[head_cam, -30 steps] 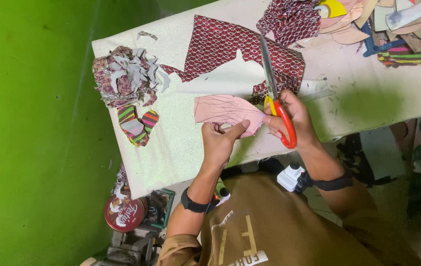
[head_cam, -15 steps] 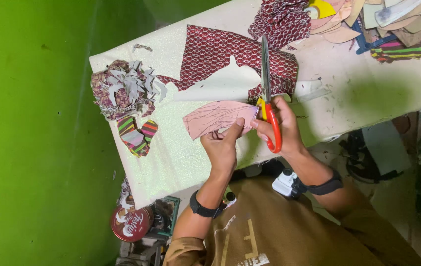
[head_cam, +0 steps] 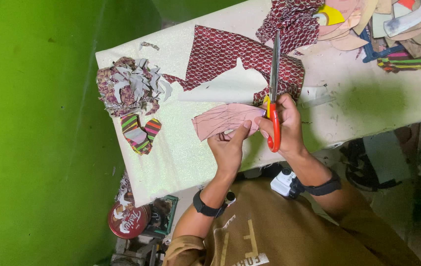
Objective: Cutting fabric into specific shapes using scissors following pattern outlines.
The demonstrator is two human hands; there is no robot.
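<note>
The fingers of the right hand [head_cam: 285, 123] grip the red-handled scissors [head_cam: 273, 93]; the left hand [head_cam: 228, 148] now pinches the pink patterned piece [head_cam: 223, 119] nearer to its edge than before. The piece lies on the bench [head_cam: 368, 98], just left of the scissors, and the blades have moved a little toward the maroon fabric [head_cam: 230, 54], so cutting continues.

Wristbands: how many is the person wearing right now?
2. One black wristband on the left wrist, below the left hand; one black strap on the right wrist, behind the right hand with scissors.
</note>
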